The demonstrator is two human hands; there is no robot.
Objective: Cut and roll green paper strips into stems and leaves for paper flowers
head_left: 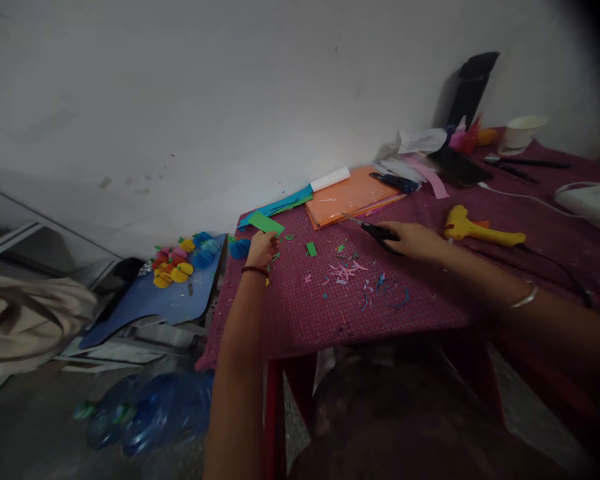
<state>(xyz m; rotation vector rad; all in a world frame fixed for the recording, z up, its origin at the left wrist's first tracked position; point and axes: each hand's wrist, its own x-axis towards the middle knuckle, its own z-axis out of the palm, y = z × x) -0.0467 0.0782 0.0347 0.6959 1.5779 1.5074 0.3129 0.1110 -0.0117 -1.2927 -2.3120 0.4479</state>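
My left hand [264, 249] pinches a green paper strip [266, 223] above the table's left side. In my right hand [410, 239] is a pair of scissors [379, 233] with black handles, its blades pointing left toward the orange sheets. A small green paper piece [311, 249] lies on the cloth between my hands. Pink paper scraps [347, 272] and blue scraps [400, 297] are scattered nearer to me. Beside my left wrist sits a blue paper ball ornament [239, 248].
A yellow glue gun [480, 230] lies right of my right hand. Orange sheets [353, 197] bear a dark cutter [394, 181]. A phone [457, 167] and a white cup [524, 133] stand farther right. Colourful paper ornaments [180, 260] rest on a blue board [180, 303]; large bottles [165, 407] lie below.
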